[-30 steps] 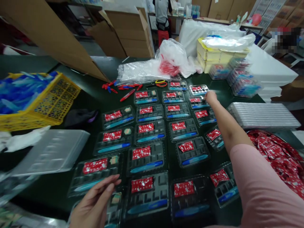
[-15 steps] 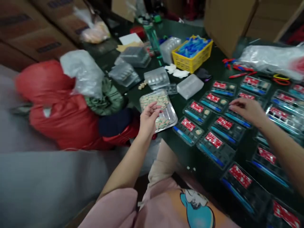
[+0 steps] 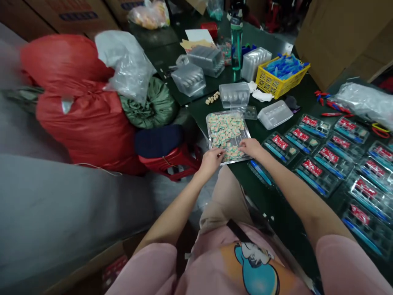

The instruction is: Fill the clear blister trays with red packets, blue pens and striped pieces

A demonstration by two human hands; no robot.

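A clear plastic tray [image 3: 247, 132] lies at the table's near edge, holding many small pale orange and green pieces [image 3: 225, 128]. At its near left corner is my left hand [image 3: 211, 160], thumb and fingers closed in a pinch; whatever is between them is too small to name. My right hand [image 3: 251, 148] reaches over the tray's right side, its bent fingertips closed together among the pieces. What those fingertips hold, if anything, is hidden. To the right, rows of clear blister packs [image 3: 316, 174] each carry a red and white card and a blue pen.
Beyond the tray stand clear plastic shells [image 3: 235, 95], small beige pieces [image 3: 212, 98], a green bottle [image 3: 236, 43] and a yellow basket [image 3: 276, 87] of blue pens. Red sacks [image 3: 80, 119] and a red stool [image 3: 172, 162] are on the left.
My right hand has moved left from the blister packs to the tray. My left hand has shifted down to the tray's near corner. The view has turned left.
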